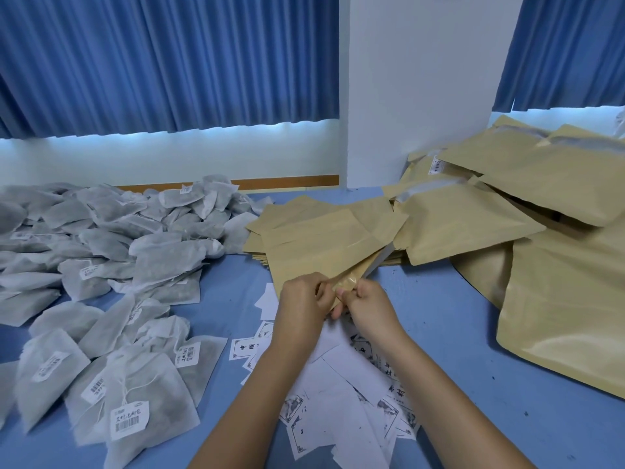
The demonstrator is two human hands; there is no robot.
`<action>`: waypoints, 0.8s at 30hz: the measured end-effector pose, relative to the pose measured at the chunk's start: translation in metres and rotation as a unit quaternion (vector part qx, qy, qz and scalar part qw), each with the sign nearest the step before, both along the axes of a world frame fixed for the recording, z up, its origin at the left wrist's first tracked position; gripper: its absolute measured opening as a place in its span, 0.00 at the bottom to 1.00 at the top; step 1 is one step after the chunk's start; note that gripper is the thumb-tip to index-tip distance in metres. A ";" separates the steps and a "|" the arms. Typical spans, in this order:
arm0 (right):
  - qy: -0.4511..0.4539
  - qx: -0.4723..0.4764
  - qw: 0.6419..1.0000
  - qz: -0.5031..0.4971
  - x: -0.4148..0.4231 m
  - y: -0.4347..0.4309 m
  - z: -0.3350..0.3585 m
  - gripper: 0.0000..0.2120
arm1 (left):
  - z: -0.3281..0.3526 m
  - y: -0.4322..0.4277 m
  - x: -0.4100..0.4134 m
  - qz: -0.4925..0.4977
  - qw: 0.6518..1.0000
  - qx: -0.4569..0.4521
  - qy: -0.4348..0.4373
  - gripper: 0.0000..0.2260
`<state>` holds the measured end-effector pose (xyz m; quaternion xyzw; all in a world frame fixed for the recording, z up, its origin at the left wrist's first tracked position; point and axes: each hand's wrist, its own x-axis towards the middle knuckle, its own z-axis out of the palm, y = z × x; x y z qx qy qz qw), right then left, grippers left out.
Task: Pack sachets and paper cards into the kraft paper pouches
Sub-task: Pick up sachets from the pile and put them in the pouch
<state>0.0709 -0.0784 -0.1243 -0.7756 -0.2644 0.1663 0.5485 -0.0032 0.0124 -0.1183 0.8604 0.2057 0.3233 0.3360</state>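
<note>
One flat kraft paper pouch is lifted at its near end over the table's middle. My left hand and my right hand both pinch its mouth edge, fingertips nearly meeting. Beneath it lies a stack of empty kraft pouches. White paper cards with black print are scattered under my forearms. Grey mesh sachets with barcode tags cover the left half of the table.
A tall heap of filled kraft pouches occupies the right side, against a white pillar. The table has a blue top. Blue curtains hang behind it.
</note>
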 end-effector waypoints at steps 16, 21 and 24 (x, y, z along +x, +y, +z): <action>0.033 0.027 0.999 0.006 -0.001 -0.006 0.002 0.08 | 0.007 0.003 -0.002 -0.017 0.995 0.011 0.095 0.07; 0.012 0.002 1.000 -0.012 -0.011 0.001 -0.002 0.16 | 0.015 0.001 -0.010 0.165 0.952 0.229 0.120 0.10; 0.024 0.025 0.999 -0.022 -0.015 0.001 -0.004 0.12 | 0.012 0.012 -0.016 0.190 0.950 0.217 0.117 0.13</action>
